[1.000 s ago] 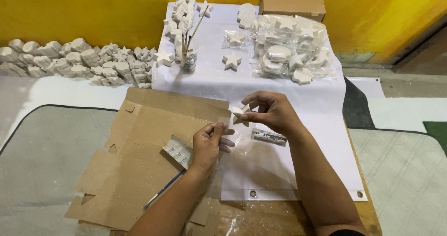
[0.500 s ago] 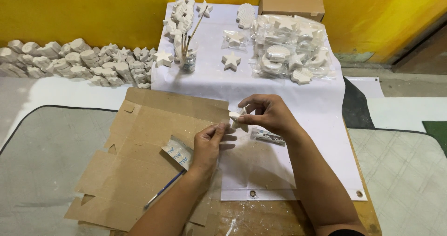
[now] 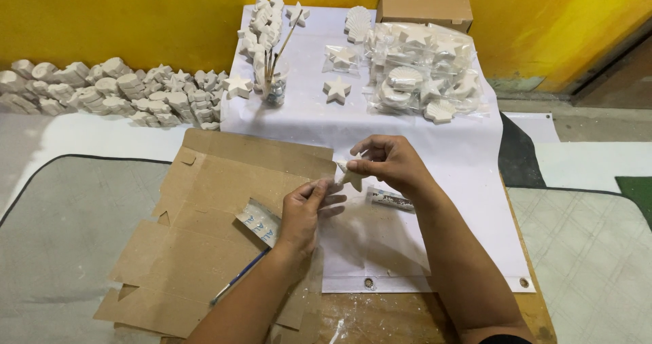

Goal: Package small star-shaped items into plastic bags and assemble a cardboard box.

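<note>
Small white plaster star (image 3: 351, 175), held above the near-centre white sheet (image 3: 435, 147), pinched in the right hand (image 3: 388, 164) with left hand (image 3: 307, 208) fingertips closed at its lower point; judged light, rigid, brittle: best gripped by the body, not the tips.

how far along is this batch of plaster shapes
Done, it seems: a heap of bagged shapes sits at the far right of the white sheet. In hand: the right hand holds a white star while the left hand works at its edge. Left: rows of unbagged pieces along the yellow wall, and a loose star on the sheet.
</note>
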